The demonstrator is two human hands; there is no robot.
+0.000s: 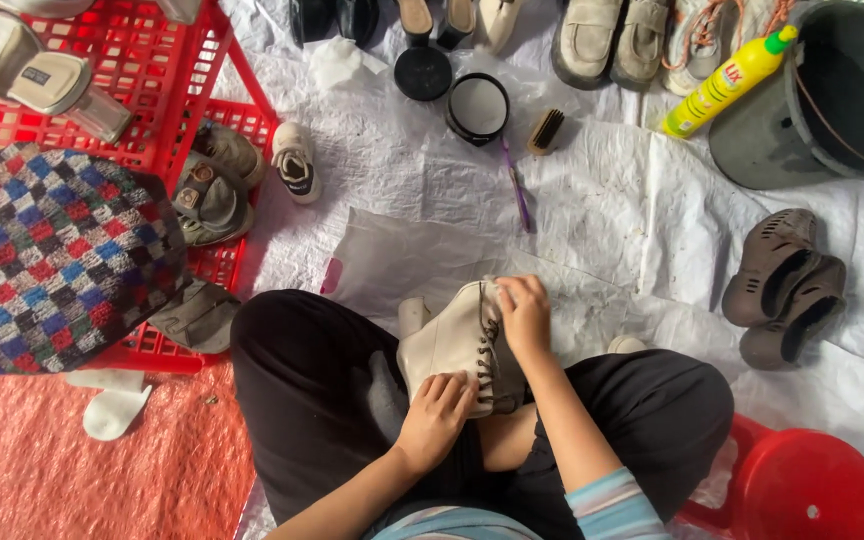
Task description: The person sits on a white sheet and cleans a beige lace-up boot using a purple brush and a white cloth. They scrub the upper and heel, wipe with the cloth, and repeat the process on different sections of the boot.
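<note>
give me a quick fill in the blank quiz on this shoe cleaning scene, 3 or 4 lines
1. Both hands rest on a cream lace-up ____ on the person's lap; the left hand is at its near end, the right hand on the laces.
2. The yellow bottle leans on the rim of a grey ____.
3. The pair of brown clogs lies on the white sheet, to the person's ____.
4. The stool by the person's right knee is ____.

Missing words: boot; bucket; right; red

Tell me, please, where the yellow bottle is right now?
In the head view, the yellow bottle lies at the upper right, leaning on the grey bucket's rim.
</note>
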